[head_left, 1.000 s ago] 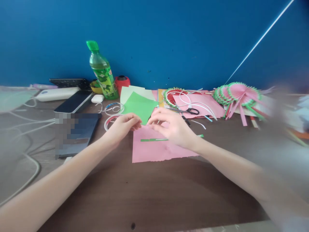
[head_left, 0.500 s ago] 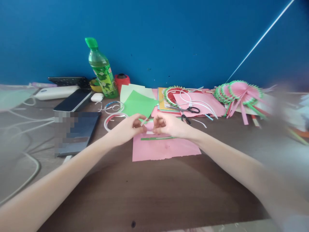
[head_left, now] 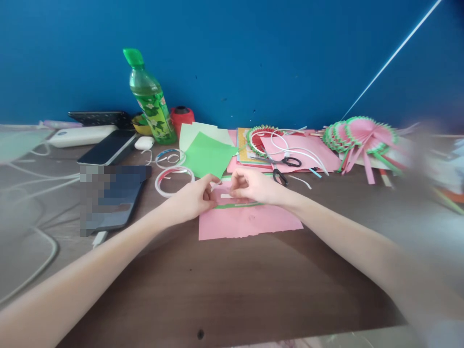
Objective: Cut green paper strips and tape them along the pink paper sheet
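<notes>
My left hand (head_left: 197, 199) is curled at the left side of a pink paper sheet (head_left: 250, 224), with a thin pale strip (head_left: 216, 185) at its forefinger. Opposite it, my right hand (head_left: 253, 187) has thumb and fingers pinched on one end of a short white strip (head_left: 226, 196), which looks like tape. That strip lies over pink paper between the hands. A narrow green paper strip (head_left: 239, 206) runs across the sheet just below the fingertips. Part of the pink paper is hidden under both hands.
Two tape rolls (head_left: 159, 182) lie left of the hands. Behind are green paper (head_left: 208, 153), black-handled scissors (head_left: 290, 162) and a leaning green bottle (head_left: 150, 104). A phone (head_left: 107, 147) and cables sit left; pleated paper rosettes (head_left: 369, 135) sit right.
My left hand has moved slightly down and its fingers have spread a little. My right hand stays nearly in place with the white strip. The view has shifted slightly.
</notes>
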Tool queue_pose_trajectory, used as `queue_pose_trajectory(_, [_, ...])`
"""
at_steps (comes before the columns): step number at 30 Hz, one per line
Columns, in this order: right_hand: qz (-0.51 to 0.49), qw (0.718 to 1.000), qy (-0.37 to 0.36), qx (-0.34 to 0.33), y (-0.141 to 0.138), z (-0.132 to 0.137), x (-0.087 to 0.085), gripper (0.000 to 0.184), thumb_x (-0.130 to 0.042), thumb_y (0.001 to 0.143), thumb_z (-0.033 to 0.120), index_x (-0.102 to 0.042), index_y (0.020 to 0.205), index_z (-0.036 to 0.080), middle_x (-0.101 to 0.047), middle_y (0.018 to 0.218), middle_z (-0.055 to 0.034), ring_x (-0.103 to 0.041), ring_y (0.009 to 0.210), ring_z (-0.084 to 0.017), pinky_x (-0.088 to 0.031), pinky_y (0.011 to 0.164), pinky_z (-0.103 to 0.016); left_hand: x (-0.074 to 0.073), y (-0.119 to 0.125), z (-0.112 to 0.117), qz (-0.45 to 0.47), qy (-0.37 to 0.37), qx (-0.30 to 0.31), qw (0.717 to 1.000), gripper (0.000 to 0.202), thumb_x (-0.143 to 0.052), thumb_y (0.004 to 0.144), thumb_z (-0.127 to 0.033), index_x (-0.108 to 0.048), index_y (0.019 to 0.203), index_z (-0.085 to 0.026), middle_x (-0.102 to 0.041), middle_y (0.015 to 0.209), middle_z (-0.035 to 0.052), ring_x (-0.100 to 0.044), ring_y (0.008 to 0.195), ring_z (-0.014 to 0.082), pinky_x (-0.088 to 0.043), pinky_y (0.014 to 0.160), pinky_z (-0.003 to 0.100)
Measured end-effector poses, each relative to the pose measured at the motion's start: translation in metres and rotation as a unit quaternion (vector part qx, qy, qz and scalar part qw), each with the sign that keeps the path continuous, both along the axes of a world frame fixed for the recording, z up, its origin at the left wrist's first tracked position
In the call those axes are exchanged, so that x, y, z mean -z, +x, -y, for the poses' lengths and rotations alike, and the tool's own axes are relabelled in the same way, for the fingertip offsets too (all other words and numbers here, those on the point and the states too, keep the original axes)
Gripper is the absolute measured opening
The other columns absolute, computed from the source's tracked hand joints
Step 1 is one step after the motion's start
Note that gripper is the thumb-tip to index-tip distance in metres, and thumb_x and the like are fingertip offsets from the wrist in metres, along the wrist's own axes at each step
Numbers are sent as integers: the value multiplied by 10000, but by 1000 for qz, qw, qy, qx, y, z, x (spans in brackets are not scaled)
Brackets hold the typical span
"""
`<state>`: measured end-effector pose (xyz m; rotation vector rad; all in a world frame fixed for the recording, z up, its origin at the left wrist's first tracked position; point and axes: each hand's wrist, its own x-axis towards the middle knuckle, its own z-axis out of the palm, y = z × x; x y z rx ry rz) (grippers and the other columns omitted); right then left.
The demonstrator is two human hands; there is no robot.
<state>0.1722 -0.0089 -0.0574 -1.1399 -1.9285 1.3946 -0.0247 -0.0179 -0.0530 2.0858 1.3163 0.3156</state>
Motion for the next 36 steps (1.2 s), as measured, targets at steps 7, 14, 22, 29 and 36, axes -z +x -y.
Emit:
queue_pose_trajectory(7, [2,1000,7,4,0,1,-2,157,-589,704,157,-435,716,186,-581,680,8,-581,586,-111,-435,463,-205,-4,2,2,9,1,-3,1000,421,-522,678,-212,-457,1093,-175,-550,639,-33,-541,594,142,-399,560,254])
queue_pose_trajectory(14, [4,1000,2,-21,0,-1,5,156,-588,716,183,-433,727,191,-572,662,10,-558,559,-112,-420,468,-223,-2,1,2,12,11,-1,1000,401,-507,693,-215,-465,1091,-181,-544,613,-41,-524,571,134,-389,559,249])
queue_pose_trajectory(22, [13,1000,14,-15,0,0,5,149,-572,710,179,-424,713,190,-572,689,3,-544,554,-108,-416,473,-227,-3,0,-1,33,3,3,999,415,-514,686,-240,-472,1093,-173,-566,619,-36,-528,587,141,-384,579,257])
queue_pose_trajectory(29, [28,998,48,-23,-4,6,-3,140,-575,670,151,-442,703,179,-512,667,25,-498,603,-102,-378,530,-223,-2,-4,-6,74,-4,-2,997,415,-497,700,-240,-462,1106,-158,-535,607,-43,-495,580,139,-367,592,266])
queue_pose_trajectory(36, [78,994,81,-9,-10,10,-5,111,-573,661,155,-474,708,176,-531,705,10,-490,639,-115,-364,558,-236,3,-2,-5,59,1,-8,998,414,-514,687,-256,-471,1089,-170,-541,606,-43,-512,598,152,-355,587,267])
